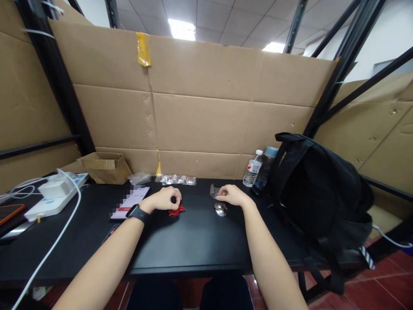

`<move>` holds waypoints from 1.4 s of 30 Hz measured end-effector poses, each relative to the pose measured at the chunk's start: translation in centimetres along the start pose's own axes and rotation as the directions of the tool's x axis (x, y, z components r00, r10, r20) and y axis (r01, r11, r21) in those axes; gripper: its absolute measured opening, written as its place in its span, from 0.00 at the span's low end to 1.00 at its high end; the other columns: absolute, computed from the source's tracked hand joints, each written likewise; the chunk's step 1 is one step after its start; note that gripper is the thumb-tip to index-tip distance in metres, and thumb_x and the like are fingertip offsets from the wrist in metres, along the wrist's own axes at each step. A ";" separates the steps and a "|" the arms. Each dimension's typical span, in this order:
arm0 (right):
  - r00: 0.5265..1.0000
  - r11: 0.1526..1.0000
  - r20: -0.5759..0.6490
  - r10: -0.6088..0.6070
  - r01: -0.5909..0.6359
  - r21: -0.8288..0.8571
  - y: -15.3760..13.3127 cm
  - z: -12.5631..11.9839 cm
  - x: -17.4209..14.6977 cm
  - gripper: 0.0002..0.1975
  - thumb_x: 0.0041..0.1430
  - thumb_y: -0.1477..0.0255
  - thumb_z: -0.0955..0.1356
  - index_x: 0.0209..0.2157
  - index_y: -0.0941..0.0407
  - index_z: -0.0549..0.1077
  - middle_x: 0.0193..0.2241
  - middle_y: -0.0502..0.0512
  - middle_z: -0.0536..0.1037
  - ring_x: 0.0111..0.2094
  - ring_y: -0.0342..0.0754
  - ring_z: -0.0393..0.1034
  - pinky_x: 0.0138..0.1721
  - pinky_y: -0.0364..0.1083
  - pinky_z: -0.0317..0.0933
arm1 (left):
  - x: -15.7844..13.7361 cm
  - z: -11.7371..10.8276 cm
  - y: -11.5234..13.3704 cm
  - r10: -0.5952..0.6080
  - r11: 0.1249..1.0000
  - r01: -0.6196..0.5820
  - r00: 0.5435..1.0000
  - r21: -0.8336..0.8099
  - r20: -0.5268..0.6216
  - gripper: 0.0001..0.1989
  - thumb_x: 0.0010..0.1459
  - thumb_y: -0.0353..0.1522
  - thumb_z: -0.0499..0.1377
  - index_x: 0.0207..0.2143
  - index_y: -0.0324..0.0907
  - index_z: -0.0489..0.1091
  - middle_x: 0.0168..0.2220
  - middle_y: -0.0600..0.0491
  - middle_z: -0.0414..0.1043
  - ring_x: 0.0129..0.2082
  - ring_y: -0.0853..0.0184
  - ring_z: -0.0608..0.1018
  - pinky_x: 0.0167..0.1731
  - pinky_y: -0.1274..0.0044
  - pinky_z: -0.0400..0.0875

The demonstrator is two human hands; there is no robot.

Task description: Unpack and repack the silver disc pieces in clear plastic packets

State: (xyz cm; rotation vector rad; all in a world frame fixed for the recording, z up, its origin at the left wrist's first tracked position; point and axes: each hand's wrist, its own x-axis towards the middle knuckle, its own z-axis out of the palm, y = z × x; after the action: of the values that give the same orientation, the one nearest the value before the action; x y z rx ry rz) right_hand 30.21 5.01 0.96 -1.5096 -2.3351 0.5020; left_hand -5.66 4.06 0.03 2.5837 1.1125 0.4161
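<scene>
My left hand [167,199], a dark watch on its wrist, is curled with thumb and fingers pinched together at a small tangle of red cord [176,211] on the black table. How much of the cord lies inside the fingers is hidden. Across from it, my right hand [232,195] pinches a small clear plastic bag [213,191] by its right side. Just below that hand, a shiny round silver metal piece [220,209] rests on the tabletop, apart from the fingers.
Several wrapped silver pieces [177,179] line the back, beside a crumpled clear bag [139,178]. Leftward are a phone [130,203], an open cardboard box [106,168] and a power strip [58,200] with cables. Water bottles [252,171] and a black backpack [319,189] stand right.
</scene>
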 end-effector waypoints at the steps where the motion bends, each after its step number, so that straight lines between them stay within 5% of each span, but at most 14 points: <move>1: 0.998 0.999 -0.056 -0.008 0.006 -0.044 0.0 0.1 0.1 0.14 0.56 0.61 0.73 0.38 0.57 0.81 0.37 0.57 0.82 0.37 0.49 0.75 0.38 0.44 0.62 | 0.0 0.0 -0.1 -0.003 1.000 0.003 1.000 0.003 0.005 0.05 0.47 0.29 0.60 0.25 0.45 0.77 0.41 0.54 0.80 0.41 0.63 0.79 0.50 0.75 0.68; 5: 0.993 0.987 -0.111 0.035 -0.052 -0.152 0.2 0.9 0.6 0.16 0.53 0.66 0.76 0.44 0.54 0.80 0.48 0.58 0.79 0.50 0.55 0.73 0.49 0.48 0.60 | -0.1 0.0 -0.4 -0.011 1.000 0.011 1.000 0.026 0.002 0.06 0.50 0.30 0.60 0.30 0.45 0.77 0.40 0.54 0.79 0.42 0.63 0.78 0.50 0.75 0.67; 12: 0.982 0.976 -0.107 0.156 -0.170 -0.138 0.2 2.3 1.1 0.28 0.55 0.52 0.73 0.53 0.51 0.74 0.50 0.60 0.79 0.54 0.60 0.70 0.51 0.54 0.54 | 0.2 0.2 -0.3 0.031 0.999 -0.028 0.997 0.046 -0.070 0.08 0.57 0.33 0.59 0.37 0.44 0.77 0.42 0.53 0.79 0.46 0.62 0.77 0.52 0.74 0.66; 16: 0.973 0.968 -0.175 0.150 -0.180 -0.174 0.0 3.0 1.6 0.12 0.60 0.66 0.71 0.45 0.52 0.77 0.45 0.57 0.80 0.51 0.56 0.71 0.50 0.53 0.52 | 0.4 0.2 0.0 0.054 0.998 -0.047 0.990 0.053 -0.130 0.08 0.60 0.35 0.58 0.36 0.44 0.77 0.40 0.53 0.79 0.43 0.63 0.78 0.49 0.74 0.67; 21: 0.952 0.991 -0.296 0.082 -0.110 -0.080 -0.4 2.6 1.6 0.06 0.58 0.75 0.69 0.35 0.54 0.79 0.40 0.54 0.82 0.46 0.53 0.74 0.49 0.52 0.55 | 0.6 0.5 -0.2 0.064 0.996 -0.054 0.984 0.069 -0.164 0.09 0.62 0.35 0.57 0.35 0.44 0.77 0.39 0.52 0.79 0.42 0.62 0.78 0.50 0.72 0.68; 24: 0.949 0.989 -0.312 -0.039 0.082 0.124 -1.1 2.6 1.7 0.05 0.56 0.75 0.70 0.34 0.55 0.80 0.36 0.54 0.83 0.40 0.51 0.76 0.45 0.50 0.62 | 0.8 1.1 0.0 0.073 0.997 -0.067 0.978 0.039 -0.193 0.09 0.62 0.35 0.59 0.40 0.44 0.77 0.43 0.51 0.79 0.46 0.61 0.78 0.52 0.70 0.68; 29: 0.951 0.760 -0.273 -0.147 0.285 0.584 -3.7 4.1 2.1 0.09 0.52 0.67 0.75 0.34 0.57 0.79 0.33 0.55 0.83 0.35 0.50 0.79 0.41 0.48 0.69 | 1.4 2.0 2.1 0.116 0.981 -0.162 0.932 -0.107 -0.344 0.20 0.60 0.37 0.64 0.54 0.45 0.70 0.53 0.48 0.75 0.53 0.59 0.76 0.56 0.69 0.68; 33: 0.954 0.593 -0.274 -0.124 0.293 0.750 -5.4 5.5 2.3 0.15 0.48 0.64 0.79 0.33 0.57 0.77 0.33 0.55 0.83 0.36 0.51 0.80 0.43 0.49 0.71 | 1.8 2.3 4.1 0.141 0.959 -0.223 0.911 -0.173 -0.388 0.10 0.61 0.37 0.63 0.45 0.45 0.74 0.46 0.51 0.78 0.47 0.62 0.78 0.52 0.71 0.69; 37: 0.959 0.521 -0.275 -0.073 0.272 0.809 -5.7 5.8 2.4 0.20 0.46 0.63 0.80 0.39 0.56 0.77 0.32 0.54 0.83 0.35 0.50 0.79 0.43 0.49 0.71 | 2.0 2.5 4.6 0.062 0.954 -0.181 0.900 -0.240 -0.432 0.06 0.63 0.35 0.61 0.38 0.44 0.76 0.41 0.52 0.80 0.43 0.62 0.79 0.49 0.71 0.70; 42: 0.952 0.503 -0.296 -0.073 0.292 0.814 -6.0 5.3 2.0 0.20 0.47 0.63 0.80 0.39 0.55 0.77 0.33 0.54 0.83 0.35 0.50 0.79 0.43 0.48 0.70 | 2.0 2.2 4.7 0.022 0.934 -0.194 0.870 -0.300 -0.493 0.09 0.64 0.35 0.61 0.44 0.44 0.78 0.42 0.50 0.79 0.44 0.62 0.79 0.50 0.70 0.70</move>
State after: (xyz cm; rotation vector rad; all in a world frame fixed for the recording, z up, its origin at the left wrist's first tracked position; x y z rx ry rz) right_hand 22.22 3.94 -0.84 -0.7485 -1.5810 1.1417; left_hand -0.40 2.10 0.10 2.2887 0.9231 1.2255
